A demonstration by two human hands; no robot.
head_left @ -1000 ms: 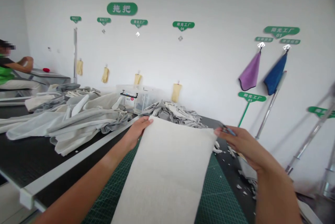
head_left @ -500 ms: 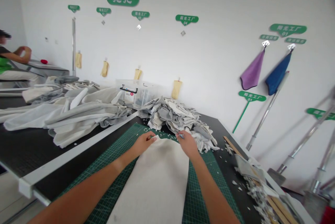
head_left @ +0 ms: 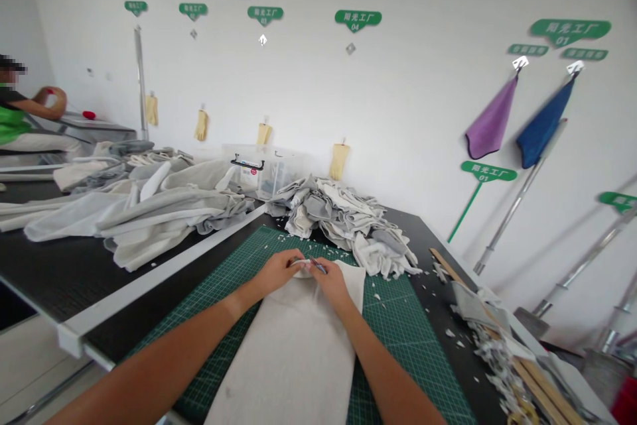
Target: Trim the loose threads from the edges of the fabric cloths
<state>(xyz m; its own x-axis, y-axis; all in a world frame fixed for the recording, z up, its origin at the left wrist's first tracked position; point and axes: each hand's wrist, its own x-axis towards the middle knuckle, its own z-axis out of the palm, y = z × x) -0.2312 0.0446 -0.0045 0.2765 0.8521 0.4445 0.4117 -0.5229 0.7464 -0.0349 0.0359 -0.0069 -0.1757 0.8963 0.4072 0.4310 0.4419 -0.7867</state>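
A long off-white cloth piece lies lengthwise on a green gridded cutting mat. At its far edge my left hand is closed, pinching the cloth's rim. Close beside it my right hand is closed around a small slim dark-and-silver tool, its kind too small to make out. The tool's tip end is at the cloth's far edge between both hands. Behind the hands is a heap of grey and white cloth pieces, with small white scraps scattered on the mat.
Long grey-white fabric lengths are piled on the left, beyond a white strip across the black table. A clear plastic box stands behind. Wooden strips and shreds lie right. Another person sits far left.
My right hand has moved left along the cloth's far edge to beside my left hand, bringing the small tool with it. The camera view has shifted slightly.
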